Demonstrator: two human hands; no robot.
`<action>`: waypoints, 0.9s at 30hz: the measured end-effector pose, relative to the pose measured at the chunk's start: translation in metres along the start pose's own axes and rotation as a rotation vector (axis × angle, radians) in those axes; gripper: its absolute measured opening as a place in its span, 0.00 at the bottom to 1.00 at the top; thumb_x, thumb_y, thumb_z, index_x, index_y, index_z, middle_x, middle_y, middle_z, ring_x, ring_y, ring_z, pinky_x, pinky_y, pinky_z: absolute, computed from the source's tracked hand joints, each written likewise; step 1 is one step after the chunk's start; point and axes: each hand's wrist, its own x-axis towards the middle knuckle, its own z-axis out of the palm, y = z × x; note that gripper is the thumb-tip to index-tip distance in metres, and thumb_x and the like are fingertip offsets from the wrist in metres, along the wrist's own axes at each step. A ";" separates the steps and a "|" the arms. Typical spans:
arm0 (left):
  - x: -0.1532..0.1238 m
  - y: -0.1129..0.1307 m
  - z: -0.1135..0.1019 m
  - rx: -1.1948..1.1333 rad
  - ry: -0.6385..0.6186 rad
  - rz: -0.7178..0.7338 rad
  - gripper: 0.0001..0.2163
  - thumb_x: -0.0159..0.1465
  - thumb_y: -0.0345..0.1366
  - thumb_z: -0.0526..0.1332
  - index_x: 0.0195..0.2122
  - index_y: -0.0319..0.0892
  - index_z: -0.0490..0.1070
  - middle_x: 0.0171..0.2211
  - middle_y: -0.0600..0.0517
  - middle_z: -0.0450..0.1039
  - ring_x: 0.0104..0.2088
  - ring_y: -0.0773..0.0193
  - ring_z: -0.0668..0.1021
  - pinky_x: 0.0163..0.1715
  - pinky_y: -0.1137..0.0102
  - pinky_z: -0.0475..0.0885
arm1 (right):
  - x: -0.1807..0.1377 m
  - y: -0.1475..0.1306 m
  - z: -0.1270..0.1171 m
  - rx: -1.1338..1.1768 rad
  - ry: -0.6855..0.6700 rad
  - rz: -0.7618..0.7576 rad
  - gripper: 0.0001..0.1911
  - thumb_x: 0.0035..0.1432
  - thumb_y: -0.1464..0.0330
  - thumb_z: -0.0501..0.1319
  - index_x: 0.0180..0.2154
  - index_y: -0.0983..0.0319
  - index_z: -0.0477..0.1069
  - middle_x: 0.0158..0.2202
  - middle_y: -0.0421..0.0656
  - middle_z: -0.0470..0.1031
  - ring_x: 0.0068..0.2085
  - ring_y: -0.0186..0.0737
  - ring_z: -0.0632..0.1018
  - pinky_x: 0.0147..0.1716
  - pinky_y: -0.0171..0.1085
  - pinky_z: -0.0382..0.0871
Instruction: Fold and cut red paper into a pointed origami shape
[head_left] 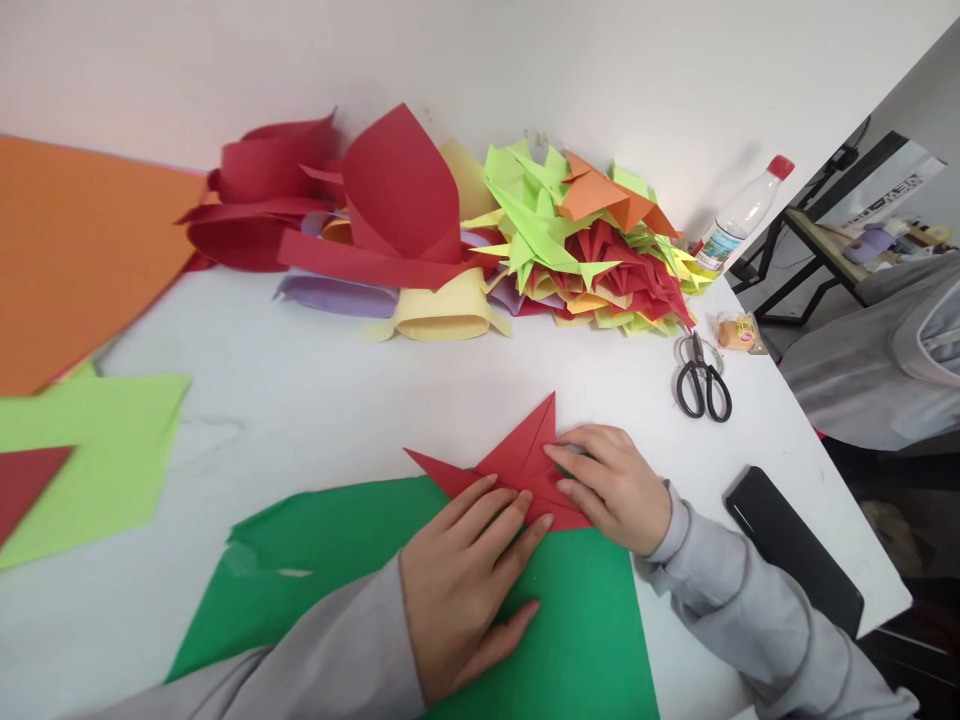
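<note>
A: How's the red star doing?

B: It's lying btwn both hands, partly over the green sheet, partly over the white counter. L hand is resting on its lower L part, fingers extended, thumb apart: pressing, not gripping, AFAICT. R hand is half-curling, tips touching the star's R side; can't tell if it's pinching, b/c the thumb's hidden.

A: How far along?

B: Pretty far, I'd guess. Points are showing & creases are running toward the tips. Can't tell if folds are remaining, w/ fingers covering the lower part. Behind, a heap of folded stars in lime, red, orange & yellow is sitting, apparently done. At far L, an orange sheet & a lime sheet are lying flat, prob. unworked.

A: Materials?

B: Matte paper, stiff-ish. Star's edges are looking crisp, tips sharp. Green sheet's upper L corner is looking crumpled. Curled red paper is bending into loops, w/ pale yellow & purple bits under. Scissors w/ black looped handles are lying near the heap.
</note>
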 end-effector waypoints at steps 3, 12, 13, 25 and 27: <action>-0.002 0.002 0.003 0.011 0.032 -0.006 0.18 0.60 0.38 0.57 0.50 0.37 0.72 0.48 0.39 0.73 0.50 0.48 0.72 0.53 0.50 0.69 | 0.002 -0.003 0.002 -0.041 -0.046 -0.003 0.15 0.63 0.66 0.57 0.49 0.65 0.71 0.47 0.53 0.73 0.50 0.49 0.72 0.47 0.50 0.70; -0.001 0.004 0.005 0.032 0.104 0.001 0.13 0.63 0.32 0.56 0.41 0.29 0.75 0.37 0.40 0.75 0.46 0.48 0.74 0.48 0.54 0.74 | -0.003 -0.006 0.004 0.059 -0.020 0.069 0.13 0.61 0.67 0.59 0.47 0.63 0.71 0.49 0.51 0.70 0.51 0.48 0.70 0.50 0.49 0.67; 0.000 0.004 0.004 0.033 0.107 -0.001 0.13 0.63 0.32 0.56 0.41 0.29 0.75 0.37 0.40 0.75 0.46 0.48 0.74 0.49 0.54 0.74 | -0.004 -0.008 0.004 0.074 -0.005 0.085 0.12 0.61 0.67 0.60 0.47 0.63 0.71 0.49 0.51 0.70 0.51 0.48 0.70 0.50 0.49 0.67; 0.000 -0.001 -0.002 -0.018 0.113 -0.127 0.11 0.60 0.36 0.58 0.39 0.41 0.77 0.51 0.37 0.70 0.50 0.44 0.71 0.46 0.46 0.71 | -0.001 -0.040 -0.001 -0.269 0.167 -0.041 0.08 0.64 0.75 0.55 0.40 0.64 0.73 0.37 0.48 0.75 0.41 0.43 0.73 0.38 0.43 0.65; 0.000 -0.003 -0.002 -0.039 0.109 -0.123 0.11 0.60 0.36 0.58 0.40 0.41 0.77 0.52 0.38 0.70 0.49 0.44 0.71 0.46 0.46 0.70 | -0.001 -0.041 -0.002 -0.256 0.132 -0.127 0.09 0.64 0.76 0.54 0.40 0.66 0.73 0.34 0.47 0.76 0.39 0.42 0.73 0.37 0.41 0.66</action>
